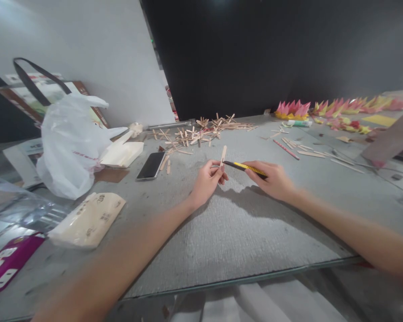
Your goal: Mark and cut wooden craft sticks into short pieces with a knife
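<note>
Near the middle of the grey table [208, 250], my left hand [208, 180] pinches a small wooden stick [224, 153] that stands roughly upright above the fingers. My right hand [272, 180] is closed around a yellow and black utility knife [246, 168]. The knife's tip points left and meets the stick, or comes very close to it, just above my left fingertips. Both hands are a little above the tabletop. Behind them lies a pile of wooden sticks [201, 134], some of them crossed over each other.
A phone [151, 166], a white plastic bag [70, 143] and a tissue pack [89, 220] are on the left. Loose sticks [310, 153], a red striped pencil [286, 149], a glue stick [299, 123] and pink and yellow paper pieces [292, 110] lie to the right.
</note>
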`<state>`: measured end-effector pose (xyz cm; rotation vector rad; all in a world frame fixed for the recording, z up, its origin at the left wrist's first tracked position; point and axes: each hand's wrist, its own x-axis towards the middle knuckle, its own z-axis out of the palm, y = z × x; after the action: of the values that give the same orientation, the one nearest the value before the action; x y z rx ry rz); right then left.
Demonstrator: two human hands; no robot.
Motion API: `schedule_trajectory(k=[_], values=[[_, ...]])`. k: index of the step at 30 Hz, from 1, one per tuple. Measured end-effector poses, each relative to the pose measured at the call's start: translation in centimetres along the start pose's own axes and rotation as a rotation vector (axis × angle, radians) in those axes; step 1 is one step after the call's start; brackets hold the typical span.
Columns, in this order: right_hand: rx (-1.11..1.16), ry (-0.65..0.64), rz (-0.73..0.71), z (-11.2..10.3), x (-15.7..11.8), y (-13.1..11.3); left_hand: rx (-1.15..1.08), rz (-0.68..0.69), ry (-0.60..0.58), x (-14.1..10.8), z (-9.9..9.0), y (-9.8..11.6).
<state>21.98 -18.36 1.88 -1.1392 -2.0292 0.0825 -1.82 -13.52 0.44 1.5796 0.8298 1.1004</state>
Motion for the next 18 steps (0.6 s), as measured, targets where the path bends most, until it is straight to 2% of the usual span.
schedule_trajectory(k=[4, 7, 9, 11, 14, 18], values=[[0.018, 0.035, 0.092, -0.2, 0.0, -0.1, 0.188, 0.012, 0.029, 0.0, -0.2, -0.1], [0.089, 0.140, 0.177, -0.4, -0.2, 0.2, 0.433, 0.076, 0.007, 0.2, -0.4, -0.2], [0.139, 0.203, 0.211, -0.4, -0.3, 0.5, 0.572, 0.138, -0.078, 0.4, -0.4, -0.3], [0.169, 0.227, 0.227, -0.4, -0.2, 0.7, 0.660, 0.173, -0.211, 0.5, -0.3, -0.2], [0.180, 0.166, 0.217, -0.8, 0.2, 0.9, 0.694, 0.200, -0.326, 0.3, -0.1, 0.1], [0.106, -0.041, 0.146, -3.0, 1.6, 1.6, 0.714, 0.222, -0.314, 0.1, 0.0, 0.3]])
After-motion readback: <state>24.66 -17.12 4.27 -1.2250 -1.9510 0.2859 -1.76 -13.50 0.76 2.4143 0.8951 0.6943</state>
